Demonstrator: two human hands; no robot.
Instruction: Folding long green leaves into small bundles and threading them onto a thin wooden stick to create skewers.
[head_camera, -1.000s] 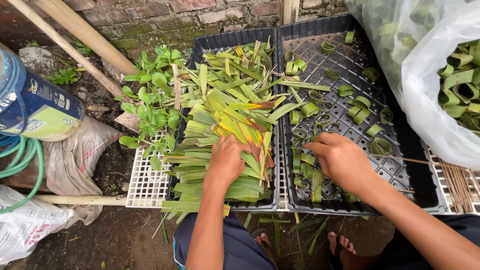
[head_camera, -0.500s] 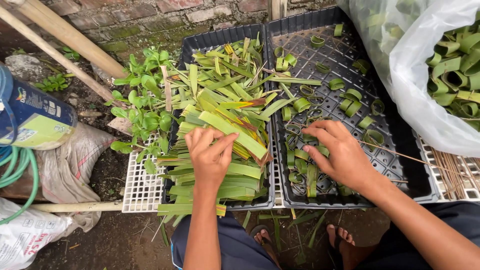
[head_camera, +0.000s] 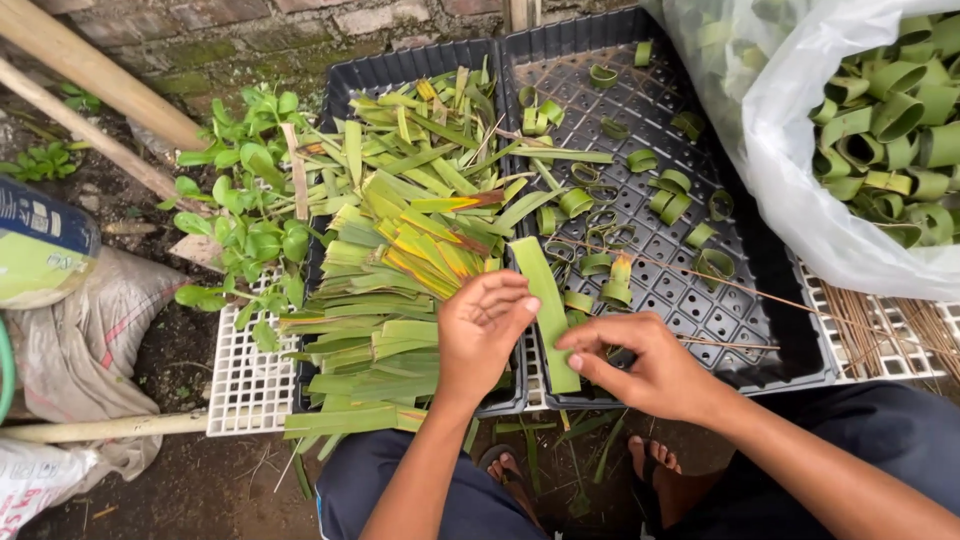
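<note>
Both hands, left hand (head_camera: 483, 335) & right hand (head_camera: 640, 365), now off trays, onto one lifted leaf strip (head_camera: 545, 305).

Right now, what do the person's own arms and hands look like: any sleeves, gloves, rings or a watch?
Both are bare. The left hand and right hand wear no gloves, and no rings or watch show. Both forearms are uncovered as far as the picture's lower edge, with no sleeve in sight. Below them, dark blue trousers cover the knees, and a dark sandal strap crosses one foot.

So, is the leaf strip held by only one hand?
No, both the left hand and the right hand grip the green leaf strip between them.
</note>
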